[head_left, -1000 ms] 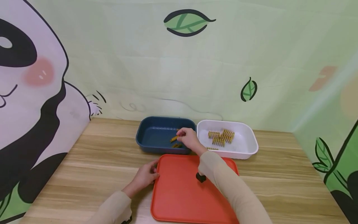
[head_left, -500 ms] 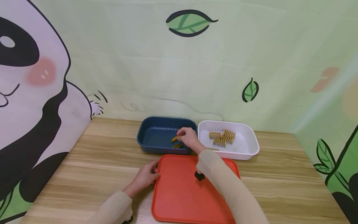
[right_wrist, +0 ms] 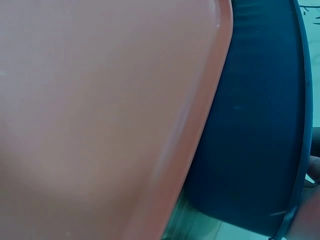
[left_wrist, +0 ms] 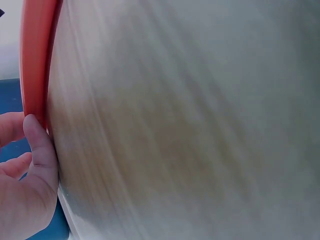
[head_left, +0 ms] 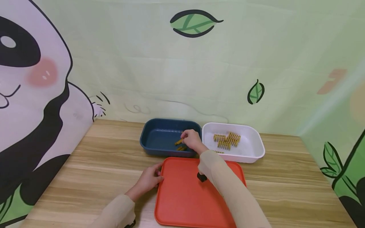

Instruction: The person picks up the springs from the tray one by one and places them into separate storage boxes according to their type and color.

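Note:
A red tray (head_left: pixel 182 196) lies on the table in front of me. My left hand (head_left: pixel 148 178) holds its left edge; in the left wrist view the thumb (left_wrist: pixel 41 145) lies against the red rim (left_wrist: pixel 37 55), with another finger across from it. Behind the tray, my right hand (head_left: pixel 191 139) reaches into the right part of a dark blue bin (head_left: pixel 156 137). Its curled fingertips pinch the end of a yellow coil spring (head_left: pixel 178 142). Another yellow spring (head_left: pixel 181 148) lies just below it in the bin. The right wrist view barely catches my fingers at its right edge.
Beside the blue bin stands a white bin (head_left: pixel 251 145) with several yellow springs (head_left: pixel 227 139) inside, one partly hidden by its front wall. The wooden table (head_left: pixel 108 152) meets a printed backdrop (head_left: pixel 171 72) behind the bins.
The view has shifted slightly. My right forearm has swung a little left, while its fingertips stay at the same spring. My left hand keeps its place on the tray.

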A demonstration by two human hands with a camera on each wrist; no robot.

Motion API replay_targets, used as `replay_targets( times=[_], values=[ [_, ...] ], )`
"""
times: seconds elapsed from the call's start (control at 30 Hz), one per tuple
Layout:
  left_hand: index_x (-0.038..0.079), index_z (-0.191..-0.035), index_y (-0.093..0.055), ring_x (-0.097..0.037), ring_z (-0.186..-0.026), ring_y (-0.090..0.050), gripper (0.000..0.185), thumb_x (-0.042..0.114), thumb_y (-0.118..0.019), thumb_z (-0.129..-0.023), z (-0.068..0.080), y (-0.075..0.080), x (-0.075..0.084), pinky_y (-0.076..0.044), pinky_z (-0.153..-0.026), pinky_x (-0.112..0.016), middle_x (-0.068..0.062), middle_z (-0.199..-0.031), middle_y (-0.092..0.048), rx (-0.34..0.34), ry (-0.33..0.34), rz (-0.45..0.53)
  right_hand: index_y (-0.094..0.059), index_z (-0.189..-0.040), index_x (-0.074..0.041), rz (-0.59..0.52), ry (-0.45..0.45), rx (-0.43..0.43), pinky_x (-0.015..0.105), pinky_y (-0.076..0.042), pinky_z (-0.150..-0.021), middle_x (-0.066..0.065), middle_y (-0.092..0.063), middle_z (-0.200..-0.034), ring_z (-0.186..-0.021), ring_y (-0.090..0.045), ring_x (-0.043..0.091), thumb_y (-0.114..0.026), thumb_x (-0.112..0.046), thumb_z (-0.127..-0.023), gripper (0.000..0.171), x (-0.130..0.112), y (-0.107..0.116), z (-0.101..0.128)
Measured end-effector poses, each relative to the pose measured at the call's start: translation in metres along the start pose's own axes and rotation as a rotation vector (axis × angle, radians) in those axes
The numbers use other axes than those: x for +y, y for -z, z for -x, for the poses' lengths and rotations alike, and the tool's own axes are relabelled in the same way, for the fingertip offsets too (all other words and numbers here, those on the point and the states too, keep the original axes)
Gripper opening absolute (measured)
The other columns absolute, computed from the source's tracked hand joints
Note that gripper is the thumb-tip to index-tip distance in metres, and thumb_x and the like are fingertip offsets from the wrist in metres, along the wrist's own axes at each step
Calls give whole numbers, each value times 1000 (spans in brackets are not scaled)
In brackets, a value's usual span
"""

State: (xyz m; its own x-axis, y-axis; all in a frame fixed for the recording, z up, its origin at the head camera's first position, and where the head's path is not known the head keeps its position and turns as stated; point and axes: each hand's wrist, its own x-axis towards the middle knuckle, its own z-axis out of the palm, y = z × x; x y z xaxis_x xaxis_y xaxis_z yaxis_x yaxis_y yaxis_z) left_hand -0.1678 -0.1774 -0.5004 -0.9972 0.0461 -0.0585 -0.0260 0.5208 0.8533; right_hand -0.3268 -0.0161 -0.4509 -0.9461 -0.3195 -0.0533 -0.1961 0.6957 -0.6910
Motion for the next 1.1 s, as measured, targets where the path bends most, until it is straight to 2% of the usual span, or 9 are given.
replay_targets(
  times=[0.23,0.6,0.8,0.97,1.1],
  values=[
    [-4,-124,-46,-11,-47,-42,51,-5,-60,-75,0,0,0,-41,-41,-23,-5,-72,-48,0,3,-1,-66,-90,-2,-1,-21,-20,29,-49,-70,8,-64,-89,-82,-57,21,-63,0,-74,16,0,-1,-2],
    [-3,-125,-45,-11,-50,-43,51,-5,-59,-76,1,0,1,-41,-42,-24,-5,-73,-48,-9,12,13,-64,-95,1,-202,-54,-50,29,-48,-71,11,-61,-98,-85,-56,23,-62,-1,-77,18,2,-1,-2],
    [-2,-125,-45,-11,-49,-43,52,-4,-60,-76,1,1,1,-41,-42,-24,-6,-73,-49,-9,20,8,-63,-94,2,-252,-79,-55,31,-48,-73,13,-60,-99,-88,-56,24,-61,1,-77,18,2,-2,-5],
    [-2,-125,-45,-10,-47,-42,52,-3,-61,-76,0,2,1,-41,-42,-23,-6,-73,-49,-6,18,-6,-63,-94,3,-288,-117,-61,29,-48,-72,14,-59,-101,-83,-56,23,-61,3,-76,18,4,-5,-10],
    [-2,-125,-45,-10,-46,-42,52,-2,-61,-76,0,3,1,-41,-41,-23,-5,-73,-49,-6,18,-16,-63,-95,2,-312,-168,-66,26,-46,-65,13,-58,-105,-75,-54,19,-61,2,-77,19,4,-7,-13]
  ],
)
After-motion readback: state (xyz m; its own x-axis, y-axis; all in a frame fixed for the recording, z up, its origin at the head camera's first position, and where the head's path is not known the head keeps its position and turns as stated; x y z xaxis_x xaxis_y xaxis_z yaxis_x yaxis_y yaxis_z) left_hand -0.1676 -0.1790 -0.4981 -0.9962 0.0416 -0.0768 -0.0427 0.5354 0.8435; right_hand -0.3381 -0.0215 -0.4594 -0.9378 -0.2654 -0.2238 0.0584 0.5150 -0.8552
